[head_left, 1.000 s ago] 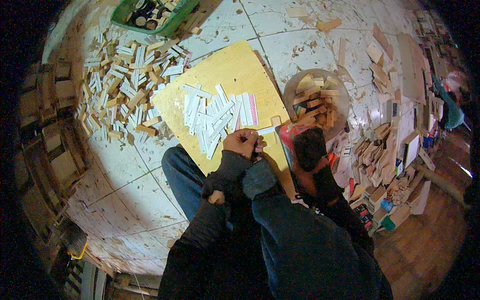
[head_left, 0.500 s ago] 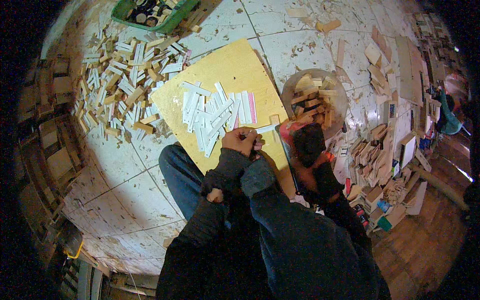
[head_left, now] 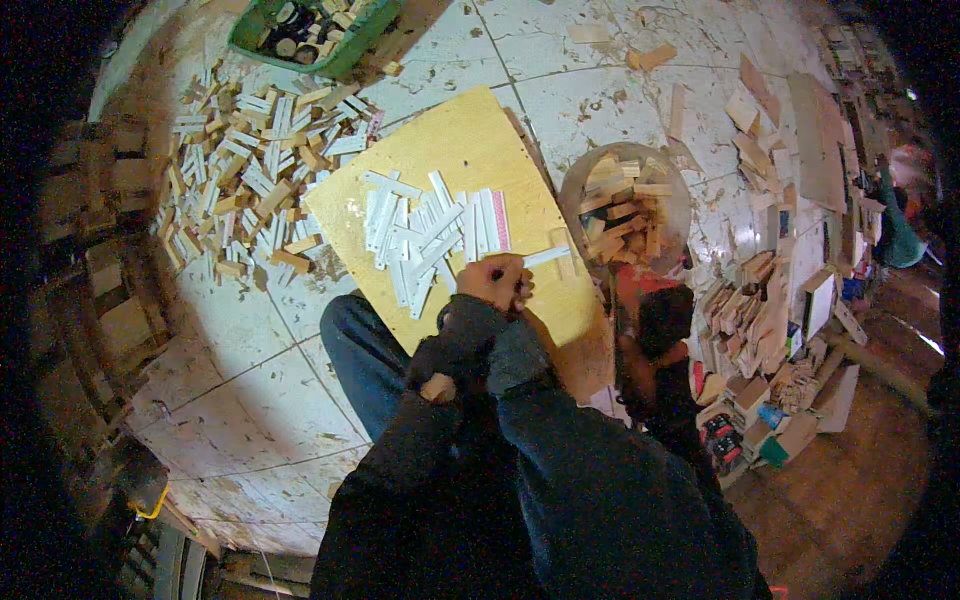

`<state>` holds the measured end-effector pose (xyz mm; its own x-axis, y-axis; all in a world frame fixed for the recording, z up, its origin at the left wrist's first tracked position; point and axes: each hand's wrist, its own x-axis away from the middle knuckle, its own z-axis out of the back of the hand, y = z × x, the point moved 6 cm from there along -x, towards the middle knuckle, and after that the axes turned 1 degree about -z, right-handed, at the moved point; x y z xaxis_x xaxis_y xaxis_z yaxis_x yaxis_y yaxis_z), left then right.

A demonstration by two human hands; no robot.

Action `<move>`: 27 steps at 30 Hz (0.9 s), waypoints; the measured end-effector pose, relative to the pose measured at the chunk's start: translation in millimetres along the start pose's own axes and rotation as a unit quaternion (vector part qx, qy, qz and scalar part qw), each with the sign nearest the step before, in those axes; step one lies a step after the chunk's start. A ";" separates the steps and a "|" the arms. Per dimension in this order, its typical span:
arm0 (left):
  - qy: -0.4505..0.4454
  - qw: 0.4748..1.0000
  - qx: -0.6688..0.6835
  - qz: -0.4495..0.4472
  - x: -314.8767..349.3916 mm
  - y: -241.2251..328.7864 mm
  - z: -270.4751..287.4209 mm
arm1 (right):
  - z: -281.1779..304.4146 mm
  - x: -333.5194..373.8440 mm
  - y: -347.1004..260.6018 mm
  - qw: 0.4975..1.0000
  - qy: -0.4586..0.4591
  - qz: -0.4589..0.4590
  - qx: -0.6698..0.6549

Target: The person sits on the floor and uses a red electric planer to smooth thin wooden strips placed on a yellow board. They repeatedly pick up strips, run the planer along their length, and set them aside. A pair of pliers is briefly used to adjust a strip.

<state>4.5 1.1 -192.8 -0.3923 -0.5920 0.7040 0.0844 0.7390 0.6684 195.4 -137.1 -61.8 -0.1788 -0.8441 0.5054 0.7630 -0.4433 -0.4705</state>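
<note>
My left hand (head_left: 490,282) is curled closed over the near part of a yellow board (head_left: 430,130). From its fingers a white strip (head_left: 545,255) reaches right, its far end crossing a small wooden block (head_left: 566,267) on the board. Just left of that hand, white strips (head_left: 425,235) lie in a loose heap. My right hand (head_left: 655,370), dim and blurred, grips a red and black nail gun (head_left: 655,300) beyond the board's right edge. The nail gun is apart from the strip and block.
A round container (head_left: 570,190) of wooden blocks stands beyond the nail gun. To the left, a wide pile of blocks with white strips (head_left: 250,190) covers the tiles. A green crate (head_left: 345,55) sits at the back left. Wood offcuts (head_left: 745,310) are stacked at right.
The nail gun has drawn back from the strip and block, moving right and nearer to me. The block shows more fully. My left hand stays by the strip.
</note>
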 end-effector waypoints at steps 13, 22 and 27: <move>0.394 0.667 -0.526 -0.352 7.9 121.9 138.7 | -19.1 45.6 32.3 0.992 0.017 -0.067 -0.107; 0.190 0.728 -0.589 -0.294 -29.1 152.0 154.9 | -17.2 41.2 31.0 0.984 0.032 -0.059 -0.165; 0.082 0.961 -0.193 -0.181 10.4 104.3 104.0 | -16.3 27.3 24.7 0.976 0.037 -0.051 -0.209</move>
<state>-86.1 105.5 -140.8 -0.3128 -0.8540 0.4158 0.3150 0.3198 0.8936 199.2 -176.0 -71.4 -0.2968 -0.8020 0.5183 0.4214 -0.5971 -0.6826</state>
